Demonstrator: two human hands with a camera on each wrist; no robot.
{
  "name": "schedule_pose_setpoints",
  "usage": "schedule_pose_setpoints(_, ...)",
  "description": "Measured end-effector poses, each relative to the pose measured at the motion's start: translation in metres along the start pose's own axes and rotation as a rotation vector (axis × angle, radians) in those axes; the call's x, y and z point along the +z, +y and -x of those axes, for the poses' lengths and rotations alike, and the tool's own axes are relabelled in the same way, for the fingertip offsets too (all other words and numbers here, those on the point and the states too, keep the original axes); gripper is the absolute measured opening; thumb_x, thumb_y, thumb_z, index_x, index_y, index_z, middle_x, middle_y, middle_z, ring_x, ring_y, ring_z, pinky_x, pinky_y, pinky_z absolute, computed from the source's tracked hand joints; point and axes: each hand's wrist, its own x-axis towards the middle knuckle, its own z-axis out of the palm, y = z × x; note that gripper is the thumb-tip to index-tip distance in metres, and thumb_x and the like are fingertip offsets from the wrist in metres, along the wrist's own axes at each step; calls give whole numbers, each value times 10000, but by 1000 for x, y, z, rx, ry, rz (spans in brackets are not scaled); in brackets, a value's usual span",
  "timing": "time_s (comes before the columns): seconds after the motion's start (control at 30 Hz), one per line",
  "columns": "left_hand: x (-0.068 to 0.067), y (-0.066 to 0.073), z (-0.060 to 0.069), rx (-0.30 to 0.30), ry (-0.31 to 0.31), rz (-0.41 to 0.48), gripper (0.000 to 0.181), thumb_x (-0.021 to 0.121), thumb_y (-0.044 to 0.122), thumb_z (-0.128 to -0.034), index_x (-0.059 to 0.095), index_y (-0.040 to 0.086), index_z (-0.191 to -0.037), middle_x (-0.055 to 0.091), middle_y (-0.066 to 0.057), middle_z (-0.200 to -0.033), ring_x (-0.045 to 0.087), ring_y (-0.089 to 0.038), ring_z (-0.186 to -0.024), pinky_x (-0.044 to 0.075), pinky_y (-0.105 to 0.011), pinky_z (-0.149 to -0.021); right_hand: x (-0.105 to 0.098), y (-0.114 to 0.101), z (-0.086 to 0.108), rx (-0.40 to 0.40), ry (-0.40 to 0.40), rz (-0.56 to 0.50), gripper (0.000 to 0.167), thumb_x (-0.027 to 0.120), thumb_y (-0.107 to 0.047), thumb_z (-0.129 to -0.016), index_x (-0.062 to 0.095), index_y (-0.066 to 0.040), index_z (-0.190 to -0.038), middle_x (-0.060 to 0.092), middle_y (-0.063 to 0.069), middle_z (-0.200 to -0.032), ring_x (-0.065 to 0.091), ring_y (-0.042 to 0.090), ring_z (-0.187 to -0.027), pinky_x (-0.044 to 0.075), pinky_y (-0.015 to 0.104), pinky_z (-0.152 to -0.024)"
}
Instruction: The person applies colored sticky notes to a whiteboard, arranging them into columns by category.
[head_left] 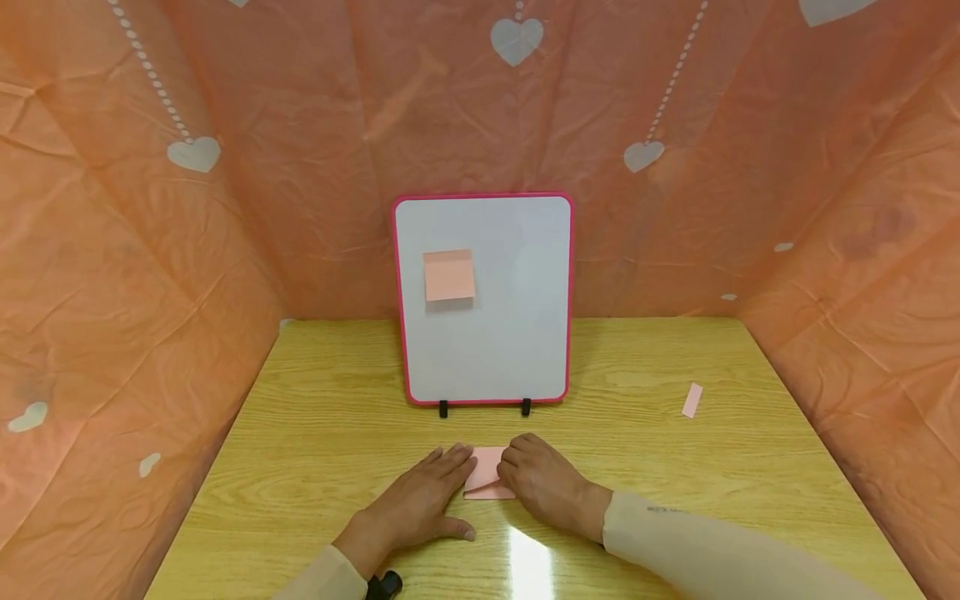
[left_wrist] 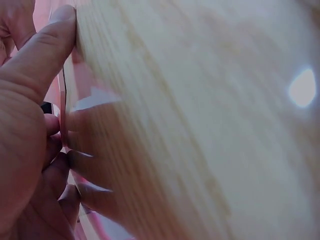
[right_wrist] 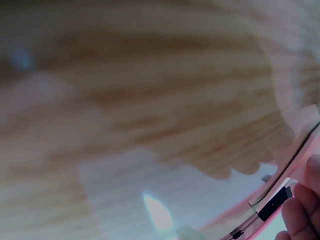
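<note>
A folded pink paper [head_left: 486, 467] lies on the table in front of the whiteboard, its upper layer slightly lifted along a slanted near edge. The left hand [head_left: 418, 507] lies palm down, straight fingertips on the paper's left edge, thumb out on the wood. With curled fingers the right hand [head_left: 546, 487] grips the paper's right side; its thumb is hidden. In the left wrist view the left hand [left_wrist: 22, 115] shows thumb and fingers near the paper's edge. Fingers of the right hand [right_wrist: 302, 207] touch the pink sheet [right_wrist: 300, 157] in the right wrist view.
A pink-framed whiteboard [head_left: 517, 350] stands on black feet behind the hands, with a pink sticky note [head_left: 449, 276] at its upper left. A small pink strip [head_left: 692, 401] lies at the right of the wooden table [head_left: 315, 417]. Orange cloth [head_left: 322, 167] surrounds the back and sides.
</note>
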Motion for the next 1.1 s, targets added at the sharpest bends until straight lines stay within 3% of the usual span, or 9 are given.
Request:
schedule_pose_setpoints(0.23,0,-1,0,15,19,8,1009,665,683,-906,383,38,-1628,332,-99,-1721,283,-271,-1610,243,-467,-1323,3,2,-2,2,34,30,170,721,-240,-1009,632,-158,-890,633,-53,-898,556,135,-860,530,284,-862)
schedule_pose_setpoints(0.43,-1,-1,0,8,12,20,1021,641,710,-903,377,46,-1633,325,-90,-1726,278,-265,-1612,241,-466,-1325,5,3,-3,1,12,44,109,645,-143,-998,579,-149,-912,578,-38,-905,508,144,-854,510,284,-826)
schedule_pose_setpoints(0.6,0,-1,0,10,14,26,1016,648,700,-906,374,47,-1635,325,-88,-1725,272,-266,-1614,236,-468,-1326,3,3,-5,48,-7,27,187,695,-235,-1016,584,-156,-887,569,-37,-882,505,146,-850,507,292,-826)
schedule_pose_setpoints(0.7,0,-1,0,6,11,31,1013,662,690,-906,370,52,-1637,321,-84,-1727,264,-262,-1617,229,-468,-1328,3,3,-6,83,-10,1,224,733,-290,-1001,604,-162,-870,581,-48,-864,516,137,-840,513,291,-821)
schedule_pose_setpoints(0.83,0,-1,0,-2,1,41,1013,681,676,-901,361,65,-1644,308,-73,-1734,247,-250,-1623,213,-463,-1333,2,5,-5,106,-9,-58,167,771,-244,-970,664,-160,-874,651,-53,-890,573,135,-872,542,310,-859)
schedule_pose_setpoints(1.1,0,-2,2,17,11,37,1009,668,680,-907,365,56,-1640,313,-83,-1731,263,-266,-1617,229,-474,-1327,0,7,-6,78,-3,-61,121,777,-191,-963,687,-155,-891,702,-46,-947,624,139,-926,560,315,-914)
